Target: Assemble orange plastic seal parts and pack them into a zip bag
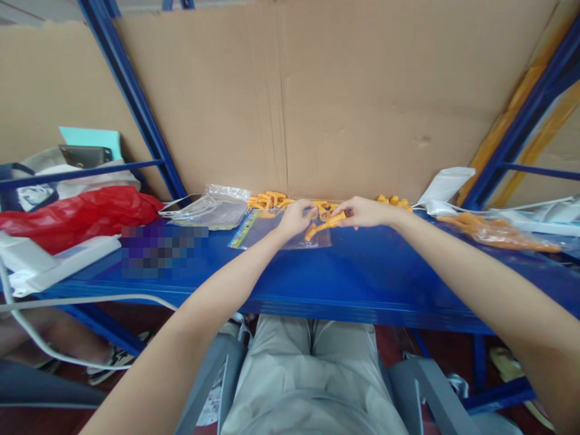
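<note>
In the head view my right hand (360,212) pinches an orange plastic piece (330,224), long and narrow with a bent lower end, holding it just above the blue table. My left hand (296,219) is close by on the left. Its fingers are curled together, and whatever they hold is too small to make out. Beneath the hands lies a clear plastic bag (290,241) with a colourful printed strip along its left side. Behind them, a pile of similar orange pieces (270,199), some with small metal chains, runs along the cardboard wall.
Flat clear bags (212,208) are stacked to the left, near a red plastic bag (90,211) and a white device (67,263). On the right lie a bag of orange pieces (498,232) and a white packet (448,184). Blue metal posts (131,96) frame the table.
</note>
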Demonstrator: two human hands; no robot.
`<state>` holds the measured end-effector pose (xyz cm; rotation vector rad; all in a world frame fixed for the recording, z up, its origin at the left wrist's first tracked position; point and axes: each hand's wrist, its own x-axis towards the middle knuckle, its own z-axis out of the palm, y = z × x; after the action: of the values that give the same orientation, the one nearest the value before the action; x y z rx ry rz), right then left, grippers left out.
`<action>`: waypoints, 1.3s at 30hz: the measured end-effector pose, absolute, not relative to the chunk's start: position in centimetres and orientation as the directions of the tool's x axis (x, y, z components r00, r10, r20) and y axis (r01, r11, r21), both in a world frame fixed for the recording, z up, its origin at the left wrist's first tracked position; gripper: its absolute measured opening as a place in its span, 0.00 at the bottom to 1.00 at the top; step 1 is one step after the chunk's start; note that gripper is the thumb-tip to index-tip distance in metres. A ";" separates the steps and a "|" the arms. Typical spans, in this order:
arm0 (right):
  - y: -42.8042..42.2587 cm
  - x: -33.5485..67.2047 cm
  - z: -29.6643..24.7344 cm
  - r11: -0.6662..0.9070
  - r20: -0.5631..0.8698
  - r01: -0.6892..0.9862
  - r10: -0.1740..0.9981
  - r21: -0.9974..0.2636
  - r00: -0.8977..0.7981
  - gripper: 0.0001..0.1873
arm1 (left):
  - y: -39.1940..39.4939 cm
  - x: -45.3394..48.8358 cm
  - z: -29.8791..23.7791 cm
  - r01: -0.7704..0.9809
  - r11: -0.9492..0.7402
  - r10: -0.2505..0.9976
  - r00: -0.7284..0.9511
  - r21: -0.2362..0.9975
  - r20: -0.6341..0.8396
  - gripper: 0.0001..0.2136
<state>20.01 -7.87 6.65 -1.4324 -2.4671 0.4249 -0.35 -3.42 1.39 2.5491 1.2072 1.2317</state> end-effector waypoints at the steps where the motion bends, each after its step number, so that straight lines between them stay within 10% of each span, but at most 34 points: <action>1: -7.8 20.2 6.6 0.462 0.054 0.810 0.877 -0.360 -0.477 0.21 | -3.5 -0.4 1.5 0.639 -0.689 0.684 0.419 0.341 0.597 0.08; 6: -7.6 21.2 5.2 0.467 0.064 0.804 0.875 -0.368 -0.479 0.20 | -4.5 0.0 2.3 0.677 -0.731 0.677 0.702 0.086 0.224 0.11; 11: -7.3 21.7 3.6 0.489 0.113 0.755 0.863 -0.436 -0.493 0.19 | -5.9 0.9 3.1 0.753 -0.645 0.763 0.644 -0.131 -0.054 0.17; 19: -7.3 21.7 2.1 0.530 0.185 0.683 0.838 -0.503 -0.514 0.16 | -7.5 0.7 5.7 0.881 -0.439 0.897 0.440 -0.178 -0.038 0.34; 25: -7.6 21.5 1.9 0.561 0.247 0.695 0.826 -0.449 -0.507 0.15 | -8.4 0.2 7.3 0.895 -0.419 0.897 0.382 -0.152 -0.223 0.26; 39: -6.4 19.9 0.8 0.570 0.310 0.448 0.790 -0.689 -0.529 0.16 | -7.7 2.4 5.2 0.834 -0.546 0.787 0.545 -0.085 0.291 0.16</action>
<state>19.94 -6.38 0.75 -0.9855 -2.1910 0.7268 2.44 -7.73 5.20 2.9444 1.5675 0.3711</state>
